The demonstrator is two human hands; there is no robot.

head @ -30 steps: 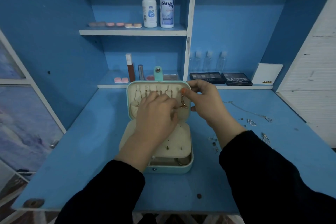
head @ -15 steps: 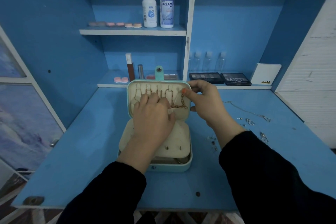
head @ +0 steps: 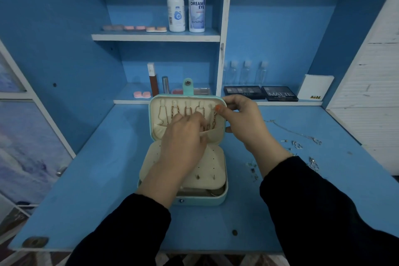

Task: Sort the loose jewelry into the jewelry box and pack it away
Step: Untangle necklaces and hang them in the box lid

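A teal jewelry box (head: 222,197) stands open on the blue desk, its cream-lined lid (head: 156,106) upright. Gold chains (head: 173,110) hang from hooks in the lid. My right hand (head: 244,123) pinches the top of the rightmost gold chain (head: 213,122) at the lid's upper right corner. My left hand (head: 183,138) covers the lid's pocket, fingers curled on the chain's lower end. Two studs sit in the cream earring panel (head: 205,177). A loose silver necklace (head: 289,130) and earrings (head: 296,144) lie on the desk to the right.
More small jewelry pieces (head: 252,168) and a silver earring (head: 313,163) lie by my right sleeve. Makeup palettes (head: 280,93), small clear bottles (head: 245,72) and a white box (head: 315,88) stand behind on the low shelf. Two solution bottles (head: 196,2) sit on the upper shelf.
My right hand rose to the lid's top right corner with the chain's end. The chain, slack across the lid before, now hangs straight. My left hand stays at its lower end.
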